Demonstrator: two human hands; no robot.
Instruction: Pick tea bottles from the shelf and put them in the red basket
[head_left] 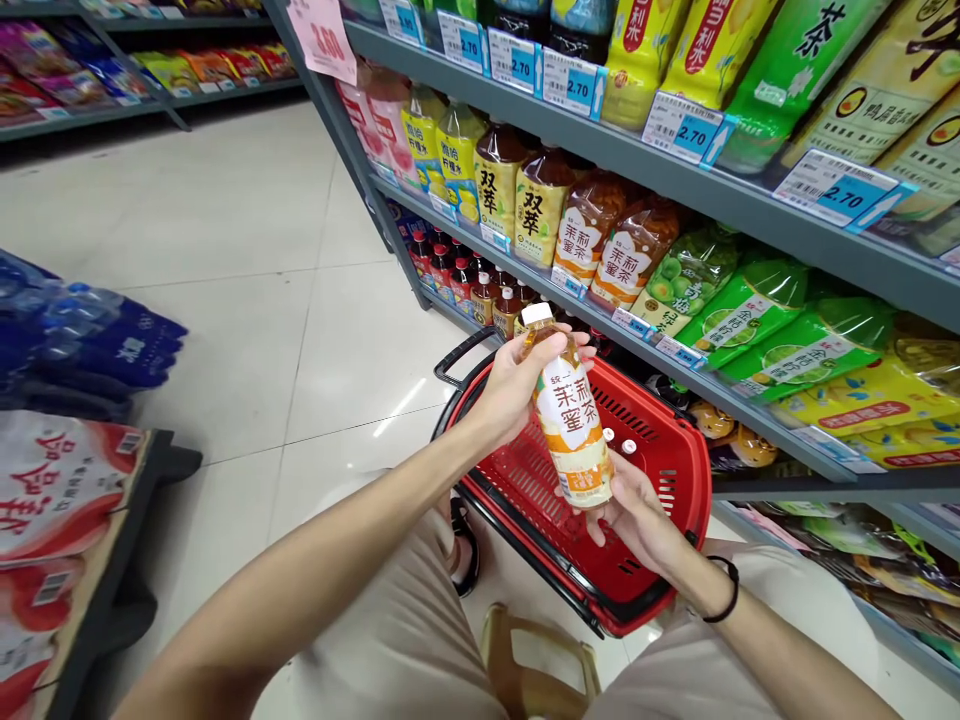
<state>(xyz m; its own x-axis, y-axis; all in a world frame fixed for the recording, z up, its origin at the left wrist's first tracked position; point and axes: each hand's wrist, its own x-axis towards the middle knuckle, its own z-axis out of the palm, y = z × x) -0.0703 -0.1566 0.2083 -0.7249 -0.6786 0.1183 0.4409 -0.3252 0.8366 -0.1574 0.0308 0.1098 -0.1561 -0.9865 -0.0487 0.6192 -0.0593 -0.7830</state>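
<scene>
A bottle of tea [571, 425] with a white cap and a white and orange label is held tilted between my two hands. My left hand [517, 375] is closed round its upper part, just below the cap. At the base, my right hand [630, 500] grips the lower end, its fingers partly hidden behind the bottle. Beneath the bottle sits a red shopping basket [694, 470] with black trim and a black handle. Two small white-capped items [628, 446] show inside the basket; their kind is hard to make out.
Shelves [480, 90] of bottled drinks with price tags rise in front and to the right. Packs of bottled water [90, 335] and red-white cartons [64, 500] stand at the left. A beige stool [536, 670] is between my legs. Snack shelves [142, 105] are farther back.
</scene>
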